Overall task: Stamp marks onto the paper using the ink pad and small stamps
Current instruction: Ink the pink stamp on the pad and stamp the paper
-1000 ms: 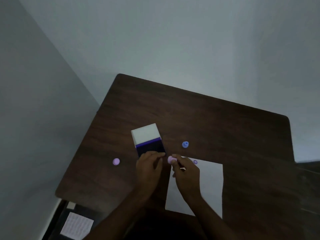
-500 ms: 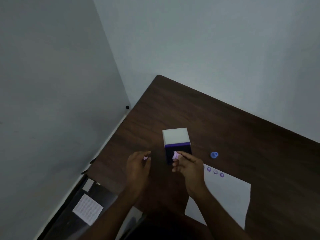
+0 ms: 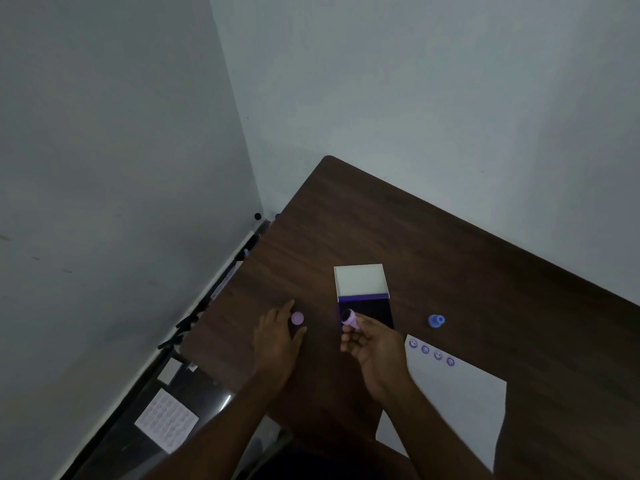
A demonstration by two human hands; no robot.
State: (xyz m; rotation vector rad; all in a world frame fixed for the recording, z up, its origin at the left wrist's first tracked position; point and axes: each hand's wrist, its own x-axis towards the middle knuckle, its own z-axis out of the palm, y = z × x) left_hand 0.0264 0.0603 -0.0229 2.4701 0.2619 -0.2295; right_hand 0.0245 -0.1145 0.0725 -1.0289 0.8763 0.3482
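My right hand [image 3: 372, 344] pinches a small lilac stamp [image 3: 349, 318], its dark face tilted up and left, over the near left corner of the ink pad. The ink pad [image 3: 375, 311] lies open, a dark purple pad with its white lid [image 3: 360, 280] folded back behind it. My left hand [image 3: 277, 337] rests on the table to the left, index finger and thumb closed around a round lilac cap [image 3: 297, 318]. I cannot tell whether the cap is lifted. The white paper [image 3: 457, 393] lies at the right with a row of several purple smiley marks [image 3: 431, 353] along its top edge.
A blue stamp [image 3: 436, 320] stands on the dark wooden table [image 3: 381, 220] right of the ink pad. The table's left edge runs close to my left hand. Beyond it, on the floor, lie a printed sheet [image 3: 166, 422] and black rods [image 3: 180, 327]. Walls stand close behind and left.
My left hand left the ink pad and went left to the lilac cap. My right hand carried the stamp from the paper's corner to the ink pad. The view swung left.
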